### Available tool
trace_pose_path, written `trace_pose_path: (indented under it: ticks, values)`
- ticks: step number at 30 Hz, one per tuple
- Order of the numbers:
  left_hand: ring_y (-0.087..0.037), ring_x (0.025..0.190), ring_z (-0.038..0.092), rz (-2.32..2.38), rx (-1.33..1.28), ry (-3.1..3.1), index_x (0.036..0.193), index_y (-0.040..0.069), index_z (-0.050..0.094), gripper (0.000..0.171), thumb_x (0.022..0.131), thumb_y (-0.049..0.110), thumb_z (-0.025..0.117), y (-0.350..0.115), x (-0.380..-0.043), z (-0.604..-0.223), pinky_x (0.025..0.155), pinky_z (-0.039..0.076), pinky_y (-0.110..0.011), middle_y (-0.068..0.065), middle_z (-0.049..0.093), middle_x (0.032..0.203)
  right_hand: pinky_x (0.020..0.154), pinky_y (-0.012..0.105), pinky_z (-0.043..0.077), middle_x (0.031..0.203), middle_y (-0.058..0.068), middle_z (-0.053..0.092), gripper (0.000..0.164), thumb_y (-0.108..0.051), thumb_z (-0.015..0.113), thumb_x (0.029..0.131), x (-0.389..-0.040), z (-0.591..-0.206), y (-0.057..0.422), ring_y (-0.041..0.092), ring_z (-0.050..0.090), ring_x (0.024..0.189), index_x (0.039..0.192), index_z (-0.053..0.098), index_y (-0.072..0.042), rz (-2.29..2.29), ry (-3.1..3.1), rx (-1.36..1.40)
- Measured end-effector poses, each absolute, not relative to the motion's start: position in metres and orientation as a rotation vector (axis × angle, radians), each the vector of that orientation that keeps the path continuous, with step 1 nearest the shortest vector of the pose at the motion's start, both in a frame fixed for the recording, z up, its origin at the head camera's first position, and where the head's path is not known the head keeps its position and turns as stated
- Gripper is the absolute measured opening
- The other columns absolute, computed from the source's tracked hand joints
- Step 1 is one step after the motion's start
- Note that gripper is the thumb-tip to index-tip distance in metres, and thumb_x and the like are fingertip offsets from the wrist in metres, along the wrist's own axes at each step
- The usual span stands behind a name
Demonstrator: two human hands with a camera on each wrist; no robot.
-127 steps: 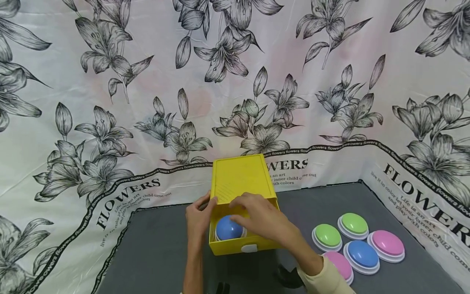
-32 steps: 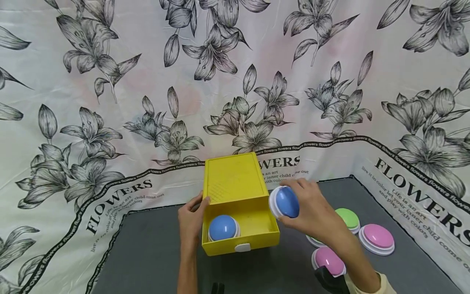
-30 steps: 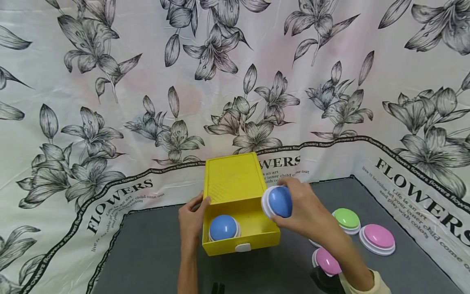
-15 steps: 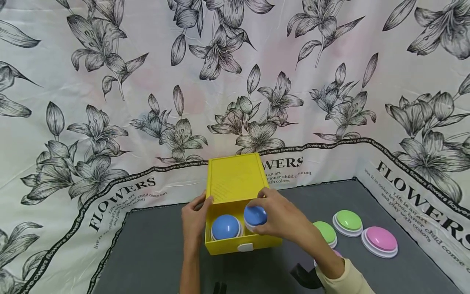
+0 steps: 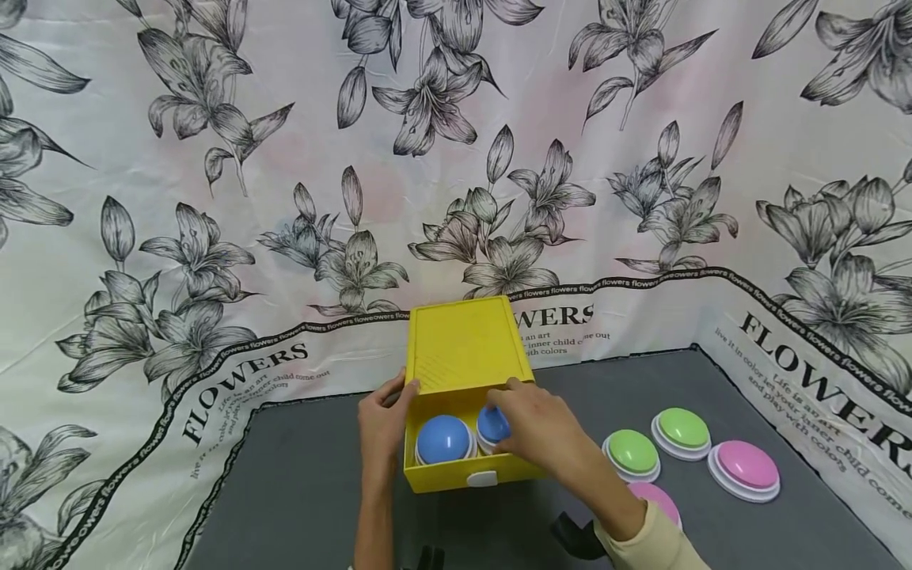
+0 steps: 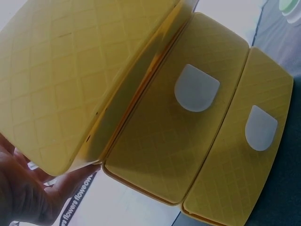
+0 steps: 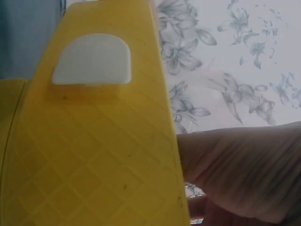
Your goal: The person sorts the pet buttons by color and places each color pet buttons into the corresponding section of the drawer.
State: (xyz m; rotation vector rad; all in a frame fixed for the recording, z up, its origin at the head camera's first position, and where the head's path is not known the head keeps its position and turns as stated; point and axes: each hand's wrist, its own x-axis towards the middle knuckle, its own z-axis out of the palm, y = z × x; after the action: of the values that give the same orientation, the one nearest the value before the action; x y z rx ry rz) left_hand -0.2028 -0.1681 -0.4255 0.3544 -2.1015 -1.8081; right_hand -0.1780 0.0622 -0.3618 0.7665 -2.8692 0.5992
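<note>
A yellow drawer unit (image 5: 466, 340) stands at the middle in the head view, its top drawer (image 5: 442, 477) pulled out toward me. My left hand (image 5: 382, 419) grips the unit's left side, thumb at the top's front corner. In the drawer's left half sits a blue dome button (image 5: 443, 438) on a white base. A second blue button (image 5: 494, 425) is inside the right half, pinched by my right hand (image 5: 537, 419), which hides part of it. The left wrist view shows two closed lower drawers (image 6: 178, 132) with white tabs.
Right of the unit, on the dark grey mat (image 5: 306, 491), stand two green buttons (image 5: 632, 452) and a pink button (image 5: 747, 465). Another pink button (image 5: 655, 500) is partly behind my right forearm. A floral cloth (image 5: 321, 142) rises behind the unit.
Since the oldest frame, my right hand has taken the second blue button from the mat. It has carried it left and lowered it into the drawer. My left hand stays on the unit.
</note>
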Motion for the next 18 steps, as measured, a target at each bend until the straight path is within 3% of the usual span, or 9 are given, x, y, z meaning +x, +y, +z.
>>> trace_pose_path:
  ticks: [6, 9, 13, 16, 18]
  values:
    - [-0.035, 0.126, 0.068, -1.806, 0.355, -2.107, 0.138, 0.013, 0.069, 0.048, 0.097, 0.035, 0.075, -0.168, -0.201, -0.425, 0.106, 0.056, -0.050, -0.017, 0.068, 0.142, 0.069, 0.040, 0.053, 0.094, 0.002, 0.070, 0.033, -0.024, 0.096, 0.074, -0.180, -0.359, 0.061, 0.018, 0.058, 0.084, 0.101, 0.080, -0.012, 0.606, -2.929, 0.785]
    - [-0.034, 0.125, 0.069, -1.810, 0.364, -2.104, 0.139, 0.014, 0.069, 0.047, 0.097, 0.035, 0.075, -0.169, -0.202, -0.424, 0.106, 0.056, -0.050, -0.016, 0.069, 0.141, 0.074, 0.040, 0.055, 0.099, 0.002, 0.070, 0.030, -0.026, 0.092, 0.080, -0.176, -0.364, 0.062, 0.017, 0.060, 0.088, 0.104, 0.080, -0.013, 0.663, -2.852, 0.741]
    - [-0.033, 0.125, 0.070, -1.815, 0.365, -2.102, 0.138, 0.015, 0.069, 0.046, 0.096, 0.033, 0.076, -0.169, -0.203, -0.425, 0.105, 0.057, -0.049, -0.014, 0.069, 0.140, 0.082, 0.038, 0.059, 0.109, 0.005, 0.069, 0.026, -0.016, 0.089, 0.084, -0.163, -0.383, 0.063, 0.020, 0.063, 0.097, 0.107, 0.079, -0.012, 0.772, -2.436, 0.642]
    - [-0.033, 0.124, 0.070, -1.807, 0.351, -2.105, 0.139, 0.016, 0.069, 0.046, 0.096, 0.033, 0.076, -0.168, -0.204, -0.425, 0.104, 0.057, -0.049, -0.013, 0.070, 0.140, 0.079, 0.033, 0.056, 0.105, 0.010, 0.067, 0.015, -0.008, 0.081, 0.087, -0.149, -0.403, 0.061, 0.024, 0.061, 0.094, 0.102, 0.079, -0.009, 0.862, -2.025, 0.625]
    - [-0.033, 0.123, 0.070, -1.795, 0.342, -2.104, 0.139, 0.015, 0.069, 0.046, 0.097, 0.033, 0.075, -0.168, -0.205, -0.425, 0.103, 0.058, -0.049, -0.014, 0.070, 0.140, 0.074, 0.032, 0.054, 0.099, 0.012, 0.067, 0.008, -0.011, 0.074, 0.093, -0.140, -0.416, 0.057, 0.024, 0.061, 0.086, 0.098, 0.079, -0.006, 0.862, -1.825, 0.644]
